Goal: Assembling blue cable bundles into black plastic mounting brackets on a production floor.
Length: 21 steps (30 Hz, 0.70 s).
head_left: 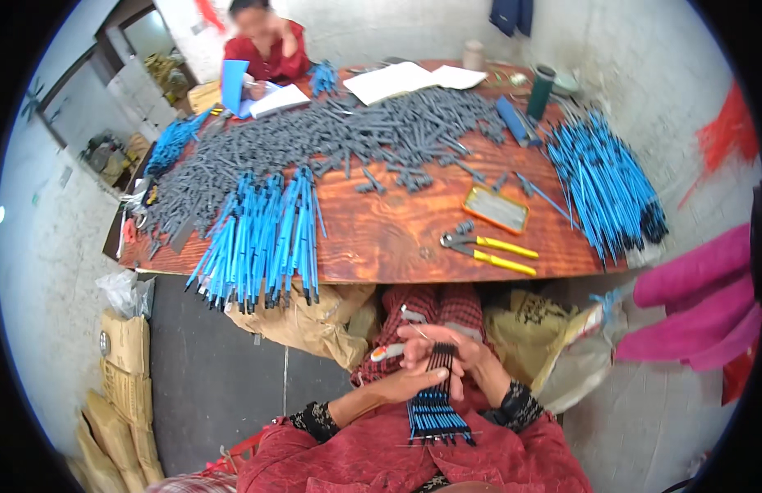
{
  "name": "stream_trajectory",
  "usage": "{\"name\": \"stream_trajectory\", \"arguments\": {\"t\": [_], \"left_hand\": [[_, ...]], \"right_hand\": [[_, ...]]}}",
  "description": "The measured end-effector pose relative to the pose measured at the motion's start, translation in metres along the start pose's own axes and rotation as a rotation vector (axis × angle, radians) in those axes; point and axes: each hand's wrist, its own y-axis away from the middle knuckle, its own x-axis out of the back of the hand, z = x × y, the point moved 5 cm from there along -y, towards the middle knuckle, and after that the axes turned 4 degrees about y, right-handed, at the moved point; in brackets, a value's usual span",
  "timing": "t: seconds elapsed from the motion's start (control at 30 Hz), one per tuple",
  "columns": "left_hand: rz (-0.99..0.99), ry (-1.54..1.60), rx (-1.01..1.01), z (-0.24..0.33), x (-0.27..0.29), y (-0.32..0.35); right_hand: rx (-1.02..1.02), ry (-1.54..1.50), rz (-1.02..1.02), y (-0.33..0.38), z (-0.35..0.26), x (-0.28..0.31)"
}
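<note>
Left hand (pixel 407 383) pinches a flat row of thin blue-and-black rods (pixel 435 407), running near-to-far; can't tell how right hand (pixel 468 350) grips. Orange-rimmed rectangular tray (pixel 493 223) on the right, contents unclear.

The bench (pixel 381 238) is red-brown with dark wood grain. The held strips (pixel 437 404) are blue and black. The small pieces (pixel 348 127) are grey, the pliers (pixel 496 244) yellow-handled, the trousers (pixel 409 304) dark red, checked.

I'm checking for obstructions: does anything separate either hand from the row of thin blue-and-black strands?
Nothing visible: the left hand and right hand both touch the thin blue-and-black strands.
</note>
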Motion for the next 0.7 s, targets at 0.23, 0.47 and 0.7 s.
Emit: {"name": "stream_trajectory", "arguments": {"t": [0.23,0.47,0.7], "left_hand": [[-0.081,-0.11,0.052,0.021,-0.019,0.005],[-0.056,-0.223,-0.019,0.014,-0.012,0.008],[-0.114,-0.178,0.09,0.009,-0.018,0.01]], "right_hand": [[0.104,0.0,-0.05,-0.007,-0.004,0.0],[0.102,-0.261,0.283,-0.017,-0.018,-0.003],[0.012,-0.195,0.505,0.014,-0.02,0.011]]}}
